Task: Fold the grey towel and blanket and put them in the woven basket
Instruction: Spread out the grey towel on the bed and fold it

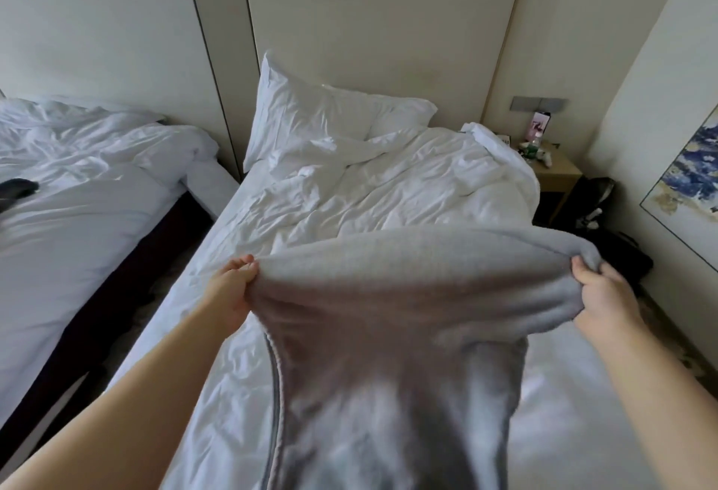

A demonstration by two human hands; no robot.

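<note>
A grey fleecy blanket [392, 318] hangs stretched between my two hands above a white bed [349, 186]. My left hand [229, 291] pinches its left top corner. On the right, my right hand [606, 303] grips the other top corner, bunched in the fist. The cloth sags in the middle and drops towards me, hiding the lower part of the bed. No woven basket is in view, and I cannot tell a separate grey towel.
A white pillow [311, 116] and a crumpled duvet lie at the bed's head. A second white bed [77, 186] stands on the left across a narrow gap. A nightstand [555, 171] with small items and a dark bag [606, 225] fill the right side.
</note>
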